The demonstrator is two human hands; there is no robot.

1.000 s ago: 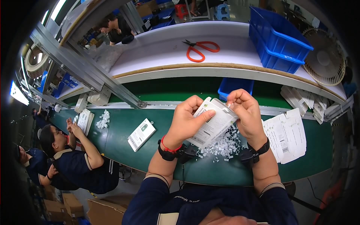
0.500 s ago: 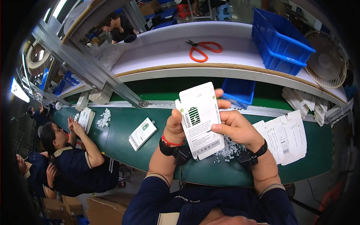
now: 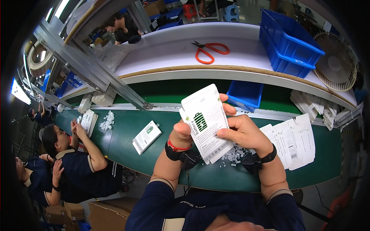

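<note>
A white flat battery carton (image 3: 210, 133) with a green logo is held up in front of me, tilted. My left hand (image 3: 180, 135) grips it from behind, thumb at its left edge and fingertips showing past the right edge. My right hand (image 3: 248, 133) is closed on the carton's right side, the thumb on its front face and the other fingers partly hidden. Under and beside my right hand lies a heap of small clear plastic pieces (image 3: 233, 157). Several flat white cartons (image 3: 295, 142) are stacked at my right. One more white carton (image 3: 147, 137) lies to the left.
Red-handled scissors (image 3: 208, 50) and stacked blue bins (image 3: 289, 42) sit on the raised shelf (image 3: 162, 46). Below it stands another blue bin (image 3: 246, 94). Co-workers (image 3: 77, 158) sit at the left along the green table (image 3: 123, 127), near another heap of plastic pieces (image 3: 107, 121).
The carton in my hands has tilted, its top leaning a little further left and its lower end shifting right. At the left, a co-worker's hand has risen.
</note>
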